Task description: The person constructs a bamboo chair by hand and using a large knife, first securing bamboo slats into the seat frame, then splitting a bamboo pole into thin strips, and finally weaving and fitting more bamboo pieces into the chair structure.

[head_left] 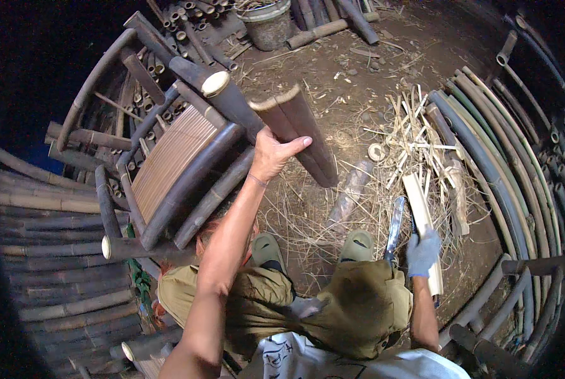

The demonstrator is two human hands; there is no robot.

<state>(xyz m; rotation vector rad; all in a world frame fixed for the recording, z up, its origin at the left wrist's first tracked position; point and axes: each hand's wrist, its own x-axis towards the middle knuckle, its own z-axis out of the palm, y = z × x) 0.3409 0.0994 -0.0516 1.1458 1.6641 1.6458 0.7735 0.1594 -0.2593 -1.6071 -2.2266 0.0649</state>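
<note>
My bare left hand (275, 151) is closed around the edge of a dark split bamboo piece (308, 145), thumb lying across its outer face. A lengthwise seam runs down that piece, and its cut end tilts up and away from me. On the right, my gloved right hand (424, 252) is wrapped round a pale split bamboo strip (417, 196), which stands near my knee. Just left of this hand a machete (396, 222) shows its bright blade, pointing away from me; its handle end is partly hidden beside my trouser leg.
A dark bamboo chair (175, 158) with a slatted seat stands at left. Shavings and thin strips (415, 142) litter the ground ahead, around a short log (350, 192). Long bamboo poles (491, 151) lie at right, more poles (61, 252) at left. A bucket (265, 24) stands far ahead.
</note>
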